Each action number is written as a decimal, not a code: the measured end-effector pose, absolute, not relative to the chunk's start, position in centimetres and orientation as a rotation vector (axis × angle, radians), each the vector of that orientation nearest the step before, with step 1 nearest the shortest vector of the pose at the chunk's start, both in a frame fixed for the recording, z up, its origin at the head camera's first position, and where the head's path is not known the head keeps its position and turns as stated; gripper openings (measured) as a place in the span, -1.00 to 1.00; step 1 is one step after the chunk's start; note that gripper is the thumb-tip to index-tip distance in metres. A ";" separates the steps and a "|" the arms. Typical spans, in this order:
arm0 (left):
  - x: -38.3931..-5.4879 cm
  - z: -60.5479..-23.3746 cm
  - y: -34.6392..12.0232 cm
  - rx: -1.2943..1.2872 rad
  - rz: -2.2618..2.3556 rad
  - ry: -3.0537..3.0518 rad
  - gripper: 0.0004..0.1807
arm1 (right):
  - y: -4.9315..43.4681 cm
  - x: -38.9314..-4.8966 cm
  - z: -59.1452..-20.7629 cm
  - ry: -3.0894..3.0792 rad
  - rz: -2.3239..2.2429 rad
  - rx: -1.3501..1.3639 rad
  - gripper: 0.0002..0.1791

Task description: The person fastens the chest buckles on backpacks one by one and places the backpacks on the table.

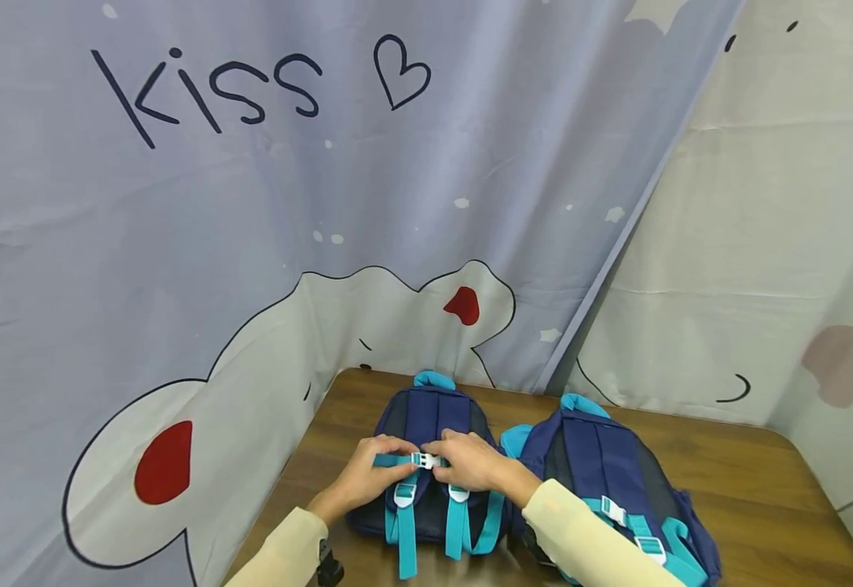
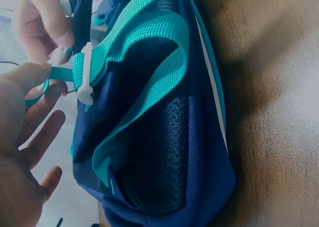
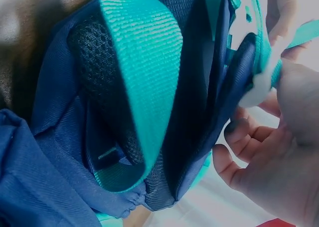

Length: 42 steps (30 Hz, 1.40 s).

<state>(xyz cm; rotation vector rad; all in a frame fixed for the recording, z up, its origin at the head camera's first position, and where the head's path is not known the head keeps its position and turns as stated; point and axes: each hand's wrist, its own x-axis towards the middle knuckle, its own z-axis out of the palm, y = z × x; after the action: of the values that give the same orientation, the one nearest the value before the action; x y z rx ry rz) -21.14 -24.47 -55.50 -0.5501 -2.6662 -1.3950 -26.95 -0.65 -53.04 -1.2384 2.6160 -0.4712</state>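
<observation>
A navy backpack (image 1: 421,412) lies on the table with its shoulder straps up. Across those straps runs a teal chest strap with a white side-release buckle (image 1: 425,461). My left hand (image 1: 370,475) pinches the buckle's left end between thumb and forefinger. On the opposite end, the thumb and fingers of my right hand (image 1: 473,461) pinch it too. Whether the two halves are fully clicked together is too small to tell. In the left wrist view, a teal webbing strap (image 2: 167,70) loops down the bag's side; a similar strap (image 3: 149,82) shows in the right wrist view.
A second navy backpack (image 1: 620,469) lies to the right, partly behind my right forearm; its own white buckle (image 1: 612,511) shows on a teal strap. Both bags rest on a brown wooden table (image 1: 753,481). Printed curtains (image 1: 397,196) hang behind the table.
</observation>
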 end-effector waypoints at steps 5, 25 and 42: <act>-21.1 -56.0 -24.7 -0.625 -1.281 -2.649 -0.75 | -0.7 -26.9 -52.7 2.577 -0.591 -1.194 -0.41; -21.2 -57.1 -25.0 -0.643 -1.139 -2.684 -0.72 | -0.6 -27.5 -53.2 2.607 -0.594 -1.327 -0.66; -21.6 -57.6 -23.7 -0.639 -1.015 -2.655 -0.73 | -1.3 -26.8 -52.6 2.677 -0.468 -1.367 -0.67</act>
<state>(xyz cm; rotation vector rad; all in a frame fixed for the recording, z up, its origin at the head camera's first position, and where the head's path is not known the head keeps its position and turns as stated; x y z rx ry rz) -21.59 -23.68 -57.62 -0.6390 -2.6552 -1.0148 -26.84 -1.32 -52.63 -1.3671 2.6773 -0.4684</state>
